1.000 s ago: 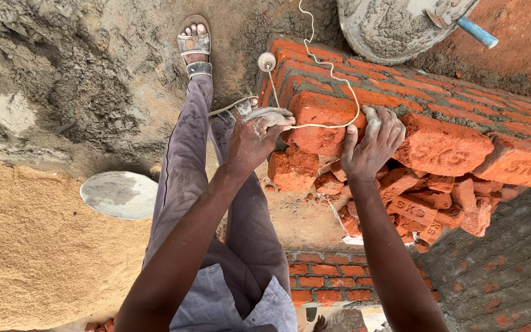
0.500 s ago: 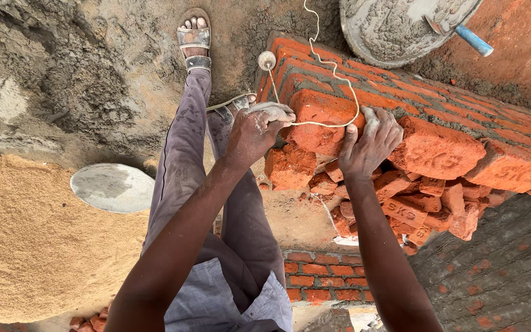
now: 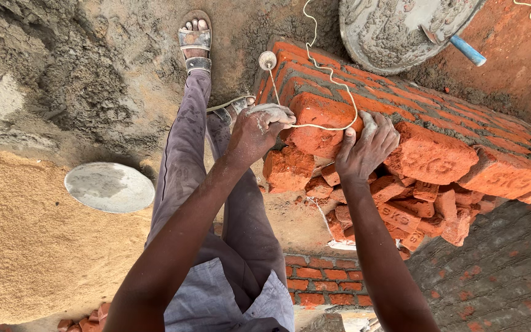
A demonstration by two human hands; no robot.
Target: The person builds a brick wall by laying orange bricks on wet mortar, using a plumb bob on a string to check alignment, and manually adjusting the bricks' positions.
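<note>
Hands both grip: left hand (image 3: 258, 130) pinches the white string (image 3: 324, 127), right hand (image 3: 367, 146) clasps the brick (image 3: 322, 123).

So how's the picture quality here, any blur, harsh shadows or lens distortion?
Head view: sharp throughout, with even, soft daylight and no glare. The left hand and right hand on the brick are crisp. The wide lens bends the brick wall and stretches the forearms at the bottom edge.
</note>
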